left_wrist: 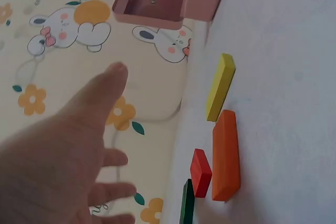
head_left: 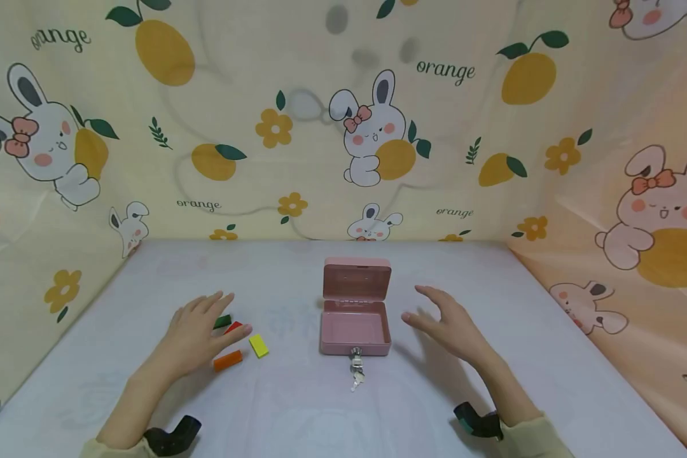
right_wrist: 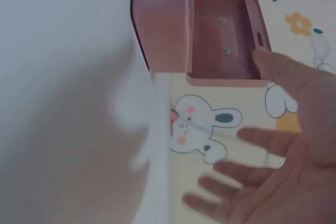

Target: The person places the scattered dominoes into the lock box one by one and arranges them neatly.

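Fingers of L hand (head_left: 197, 334) are hanging apart, empty, L of pink lockbox (head_left: 355, 327); yellow block (head_left: 259, 346) is lying between (L hand nearer), long axis approx. front-to-back; R hand (head_left: 459, 332), also spread, is hovering lockbox's R.

The pink box (head_left: 332, 350) sits near the middle of the table (head_left: 286, 413), lid (head_left: 356, 282) raised toward the back edge. Keys (head_left: 357, 375) hang from its front lock. The left hand (head_left: 194, 334), fingers extended, is on the left-edge side, near the green block (head_left: 222, 322), red block (head_left: 233, 327), orange block (head_left: 228, 360) and yellow block (head_left: 259, 346). The right hand (head_left: 451, 326), fingers extended, is on the right-edge side, apart from the box.
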`<state>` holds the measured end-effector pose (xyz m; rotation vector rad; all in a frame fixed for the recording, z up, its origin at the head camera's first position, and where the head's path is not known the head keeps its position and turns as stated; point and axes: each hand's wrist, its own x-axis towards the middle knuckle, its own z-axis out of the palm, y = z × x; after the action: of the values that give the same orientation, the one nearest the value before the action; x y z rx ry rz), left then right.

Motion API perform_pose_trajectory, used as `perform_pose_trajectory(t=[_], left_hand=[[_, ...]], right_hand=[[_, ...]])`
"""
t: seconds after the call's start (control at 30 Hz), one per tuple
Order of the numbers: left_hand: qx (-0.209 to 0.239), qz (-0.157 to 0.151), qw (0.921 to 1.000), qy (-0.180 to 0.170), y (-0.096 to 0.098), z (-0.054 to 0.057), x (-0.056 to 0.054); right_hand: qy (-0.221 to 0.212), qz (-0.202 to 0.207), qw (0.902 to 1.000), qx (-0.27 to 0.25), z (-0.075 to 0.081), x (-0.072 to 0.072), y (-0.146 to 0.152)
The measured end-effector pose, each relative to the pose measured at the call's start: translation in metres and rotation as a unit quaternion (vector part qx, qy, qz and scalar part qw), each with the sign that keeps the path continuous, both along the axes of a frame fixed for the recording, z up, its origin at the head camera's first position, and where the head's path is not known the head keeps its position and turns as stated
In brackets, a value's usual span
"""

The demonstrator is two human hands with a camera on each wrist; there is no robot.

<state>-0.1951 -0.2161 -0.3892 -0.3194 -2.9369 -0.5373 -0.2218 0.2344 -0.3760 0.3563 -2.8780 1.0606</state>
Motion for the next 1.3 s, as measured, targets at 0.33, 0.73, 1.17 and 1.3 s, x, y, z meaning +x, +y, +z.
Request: perform_pose_trajectory(t=[0.33,0.73,1.17,1.3], left_hand=[[0.108,-0.049,0.9929,-0.002,-0.004,-0.006,0.000],[0.146,-0.090,0.9847,-0.030,0.003,-0.020,-0.002],[0.143,-0.093,0.9848,-0.033,0.006,-0.026,-0.004],[0.136,-0.095,0.9856,-0.031,0.007,-0.027,-0.004]], right_hand=[[-0.064,0.030,0.9890,-0.130,-0.009,-0.007,-0.020],[-0.112,0.074,0.9789,-0.154,-0.022,-0.011,-0.033],[-0.130,0.100,0.9761,-0.143,-0.031,-0.014,-0.027],[-0.132,0.104,0.9749,-0.147,-0.032,-0.014,-0.026]])
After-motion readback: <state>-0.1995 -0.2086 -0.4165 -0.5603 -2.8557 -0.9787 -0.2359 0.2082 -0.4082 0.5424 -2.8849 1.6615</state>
